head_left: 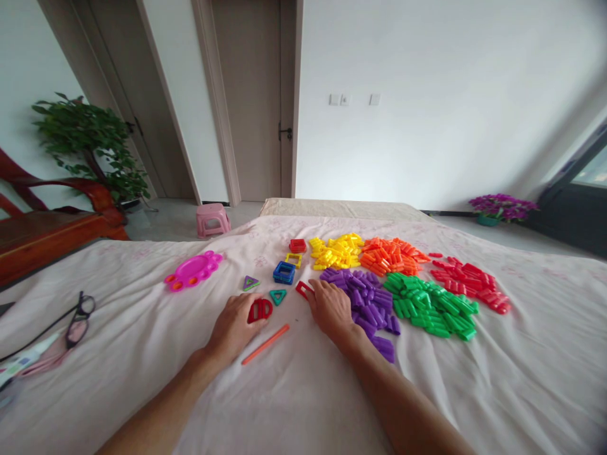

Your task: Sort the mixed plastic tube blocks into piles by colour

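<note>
My left hand [232,323] is closed on the left side of a red D-shaped frame piece [262,309] at the cloth. My right hand [331,308] pinches a small red rectangular frame piece [302,289], its fingertips covering one end. Between the hands lies a teal triangle frame [278,297]. Behind it sit a stack of blue square frames [283,272], a yellow square frame [293,260] and a stack of red square frames [298,246]. A purple and green triangle [251,283] lies beyond my left hand. An orange stick [265,344] rests nearer me.
Right of my right hand spread piles of purple [365,300], yellow [336,251], orange [391,256], green [431,304] and red [469,284] plastic pieces. A pink palette-shaped tray [195,270] lies left. Glasses [79,319] rest at the far left of the wrinkled cloth [535,379].
</note>
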A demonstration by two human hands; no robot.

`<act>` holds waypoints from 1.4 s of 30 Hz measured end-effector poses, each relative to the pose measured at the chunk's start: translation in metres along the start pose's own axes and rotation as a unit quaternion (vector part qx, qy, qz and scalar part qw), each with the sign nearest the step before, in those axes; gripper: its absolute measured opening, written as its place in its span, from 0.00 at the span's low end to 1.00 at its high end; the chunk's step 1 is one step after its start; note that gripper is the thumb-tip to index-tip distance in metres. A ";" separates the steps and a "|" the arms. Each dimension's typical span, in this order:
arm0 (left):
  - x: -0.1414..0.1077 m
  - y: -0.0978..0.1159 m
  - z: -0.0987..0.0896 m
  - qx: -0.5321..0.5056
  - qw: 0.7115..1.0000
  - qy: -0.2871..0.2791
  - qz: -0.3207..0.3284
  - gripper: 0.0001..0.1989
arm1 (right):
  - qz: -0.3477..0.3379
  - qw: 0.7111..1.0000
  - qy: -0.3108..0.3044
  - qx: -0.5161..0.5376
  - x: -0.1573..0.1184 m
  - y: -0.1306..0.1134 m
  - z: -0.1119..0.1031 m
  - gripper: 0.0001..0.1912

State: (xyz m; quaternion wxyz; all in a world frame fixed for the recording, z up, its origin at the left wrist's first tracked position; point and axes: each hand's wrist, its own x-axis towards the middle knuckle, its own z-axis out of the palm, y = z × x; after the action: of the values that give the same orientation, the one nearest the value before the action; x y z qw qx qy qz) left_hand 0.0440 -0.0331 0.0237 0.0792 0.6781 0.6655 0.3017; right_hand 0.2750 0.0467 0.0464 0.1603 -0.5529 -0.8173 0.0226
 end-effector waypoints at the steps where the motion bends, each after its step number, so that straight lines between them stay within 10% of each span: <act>1: 0.001 -0.002 0.000 0.000 1.000 -0.009 -0.004 0.26 | -0.010 1.000 0.002 -0.016 -0.001 0.000 -0.001 0.15; 18: 0.013 -0.004 -0.013 0.053 0.998 -0.034 0.000 0.19 | -0.041 0.999 0.015 -0.019 0.006 0.000 0.008 0.17; 34: 0.122 -0.032 -0.015 0.062 0.995 -0.057 0.056 0.20 | -0.071 0.997 0.020 -0.005 -0.002 -0.004 0.015 0.12; 42: 0.108 -0.047 -0.006 0.035 0.996 -0.085 0.019 0.34 | -0.072 0.997 0.022 0.012 -0.002 -0.001 0.016 0.14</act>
State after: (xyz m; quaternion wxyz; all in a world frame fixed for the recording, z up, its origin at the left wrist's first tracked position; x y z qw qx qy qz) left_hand -0.0070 0.0728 0.0377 0.1056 0.7160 0.6538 0.2209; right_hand 0.2704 0.0471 0.0305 0.1862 -0.4914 -0.8507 0.0088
